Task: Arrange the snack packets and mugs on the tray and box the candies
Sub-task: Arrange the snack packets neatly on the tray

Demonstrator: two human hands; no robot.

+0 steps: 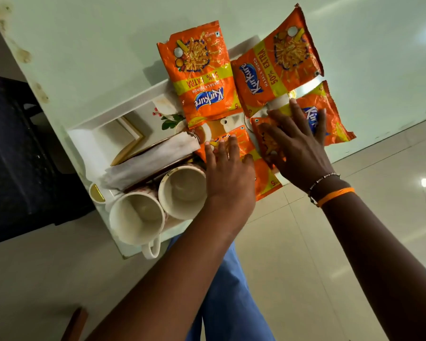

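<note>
Four orange snack packets lie on a white tray (138,94) that sits on a pale table (84,45). The far left packet (202,72) and the far right packet (278,62) lie side by side, with their edges touching. They are free of both hands.

The near left packet (263,178) lies under the left hand (228,173). That hand is flat, with straight fingers pressing down on the packet. The near right packet (330,114) lies under the right hand (298,146). That hand is flat too, with its fingers spread wide on the packet. The right wrist wears an orange band (336,196) and a bead bracelet (324,179).

Two white mugs stand on the near left part of the tray, touching each other. The left mug (137,219) has its handle pointing toward the person. The right mug (182,190) is just beside the left hand. Both look empty inside.

A long white box (153,159) lies on the tray just behind the mugs. A small gold thing (97,193) sits left of the mugs. A dark chair (17,156) stands left of the table.
</note>
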